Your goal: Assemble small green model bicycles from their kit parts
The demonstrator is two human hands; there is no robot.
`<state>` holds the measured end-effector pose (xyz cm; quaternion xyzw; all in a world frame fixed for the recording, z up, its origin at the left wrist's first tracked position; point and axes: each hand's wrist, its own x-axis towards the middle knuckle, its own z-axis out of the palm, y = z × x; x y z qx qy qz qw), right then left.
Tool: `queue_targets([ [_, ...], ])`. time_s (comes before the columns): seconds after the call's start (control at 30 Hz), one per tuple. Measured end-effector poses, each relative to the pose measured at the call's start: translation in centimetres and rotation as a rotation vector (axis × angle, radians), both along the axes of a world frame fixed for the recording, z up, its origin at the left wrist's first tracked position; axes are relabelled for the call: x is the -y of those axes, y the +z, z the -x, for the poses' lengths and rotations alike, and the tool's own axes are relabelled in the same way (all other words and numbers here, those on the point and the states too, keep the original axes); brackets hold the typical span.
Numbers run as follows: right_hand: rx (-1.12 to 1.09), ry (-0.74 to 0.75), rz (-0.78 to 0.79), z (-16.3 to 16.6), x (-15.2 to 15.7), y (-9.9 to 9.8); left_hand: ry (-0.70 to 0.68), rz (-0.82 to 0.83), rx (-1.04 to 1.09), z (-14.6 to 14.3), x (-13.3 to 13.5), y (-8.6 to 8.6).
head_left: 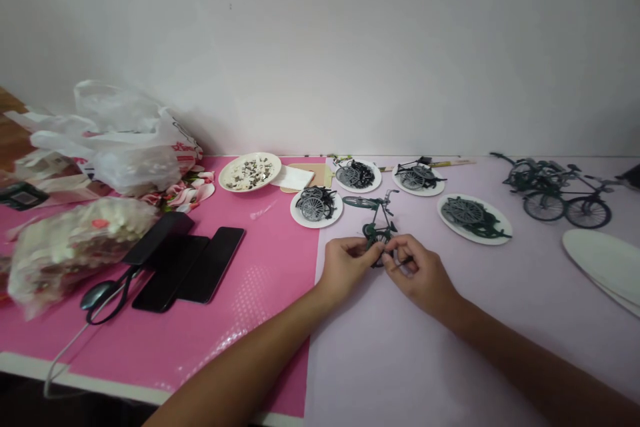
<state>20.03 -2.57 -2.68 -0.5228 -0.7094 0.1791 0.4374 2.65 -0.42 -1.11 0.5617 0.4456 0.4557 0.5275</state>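
A small dark green model bicycle frame [375, 219] lies on the pale lilac mat, its handlebar and one wheel pointing away from me. My left hand [345, 265] pinches its near end, fingers closed round it. My right hand [417, 273] is closed too, pressed against the same end and holding a thin stick-like tool that I cannot make out well. The two hands touch each other over the part.
Several white plates [316, 205] with grey wheels and black parts stand behind the hands, one [249, 172] with small pale pieces. Finished model bicycles [560, 190] stand far right, empty plates [603, 260] at the right edge. Phones [193, 267], scissors [107, 293] and plastic bags [120, 140] fill the pink mat at left.
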Motion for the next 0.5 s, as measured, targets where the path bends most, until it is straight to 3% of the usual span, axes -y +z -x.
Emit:
queue_targets([
  [0.27, -0.013, 0.040, 0.146, 0.15, -0.14, 0.65, 0.007, 0.014, -0.002, 0.03, 0.04, 0.30],
  [0.5, 0.062, -0.044, 0.022, 0.18, 0.01, 0.53, 0.004, 0.007, -0.001, 0.06, -0.02, 0.15],
])
